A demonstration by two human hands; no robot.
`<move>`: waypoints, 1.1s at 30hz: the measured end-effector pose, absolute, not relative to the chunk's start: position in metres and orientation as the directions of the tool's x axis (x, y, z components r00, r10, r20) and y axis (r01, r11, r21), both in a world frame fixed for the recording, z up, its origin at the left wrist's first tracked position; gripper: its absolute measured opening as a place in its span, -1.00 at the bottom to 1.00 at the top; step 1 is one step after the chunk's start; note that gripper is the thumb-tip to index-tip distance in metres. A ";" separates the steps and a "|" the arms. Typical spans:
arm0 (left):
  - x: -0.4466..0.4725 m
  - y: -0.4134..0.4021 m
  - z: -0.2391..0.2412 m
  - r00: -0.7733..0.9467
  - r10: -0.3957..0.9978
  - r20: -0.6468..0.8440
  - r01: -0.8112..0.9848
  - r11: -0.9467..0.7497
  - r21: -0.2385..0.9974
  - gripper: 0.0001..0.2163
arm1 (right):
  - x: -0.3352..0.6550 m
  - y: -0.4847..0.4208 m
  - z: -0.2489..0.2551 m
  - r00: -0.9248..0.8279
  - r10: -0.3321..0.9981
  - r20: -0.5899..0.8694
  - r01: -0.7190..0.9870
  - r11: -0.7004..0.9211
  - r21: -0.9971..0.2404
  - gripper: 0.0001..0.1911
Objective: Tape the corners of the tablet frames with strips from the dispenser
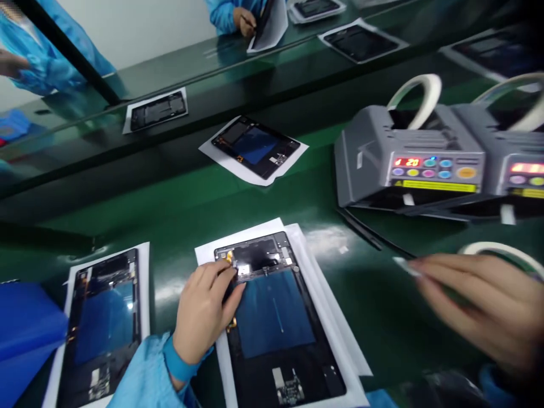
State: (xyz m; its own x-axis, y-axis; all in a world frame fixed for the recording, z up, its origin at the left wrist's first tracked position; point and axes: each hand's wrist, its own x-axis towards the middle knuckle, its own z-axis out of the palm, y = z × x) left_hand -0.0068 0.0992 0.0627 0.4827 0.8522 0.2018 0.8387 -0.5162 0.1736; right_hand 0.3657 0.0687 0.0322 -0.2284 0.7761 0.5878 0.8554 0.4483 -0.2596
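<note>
My left hand (206, 309) rests on the upper left part of an opened tablet (297, 323), fingers curved and thumb apart from them. What lies under its fingertips is partly hidden. The tablet shows a blue battery panel, orange flex cables and a small circuit board, and it lies on white sheets (346, 340). To the right, my right hand (480, 300) is slightly blurred and pinches a short piece of white tape (406, 265) above the green bench, apart from the tablet.
Two grey tape dispensers (374, 153) with lit displays stand at back right. A tape roll (505, 249) lies behind my right hand. Other opened tablets lie left (106, 317) and further back (255, 144). A blue bin (29, 340) sits at left. A co-worker's hand (245, 21) is across the bench.
</note>
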 end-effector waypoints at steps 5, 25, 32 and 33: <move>-0.025 0.102 0.047 0.477 0.866 0.150 0.857 -0.496 0.137 -0.68 | 0.262 0.109 0.058 -0.569 0.636 0.522 0.615 0.750 -0.244 -0.87; -0.027 0.094 0.033 0.406 0.900 0.156 0.876 -0.432 0.212 -0.70 | 0.151 0.164 0.013 -0.625 0.606 0.492 0.587 0.780 -0.215 -0.88; -0.027 0.095 0.032 0.399 0.900 0.174 0.877 -0.430 0.212 -0.71 | 0.152 0.164 0.011 -0.641 0.600 0.479 0.579 0.787 -0.211 -0.90; -0.026 0.095 0.032 0.400 0.899 0.177 0.877 -0.432 0.210 -0.72 | 0.151 0.164 0.012 -0.644 0.599 0.475 0.579 0.788 -0.208 -0.89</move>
State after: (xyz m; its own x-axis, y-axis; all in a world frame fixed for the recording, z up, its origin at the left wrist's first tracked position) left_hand -0.0263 0.0946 0.0319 0.4002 0.8993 0.1765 0.8773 -0.4316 0.2100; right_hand 0.1514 0.1644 0.0115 -0.6444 0.5989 0.4755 0.5792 0.7883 -0.2079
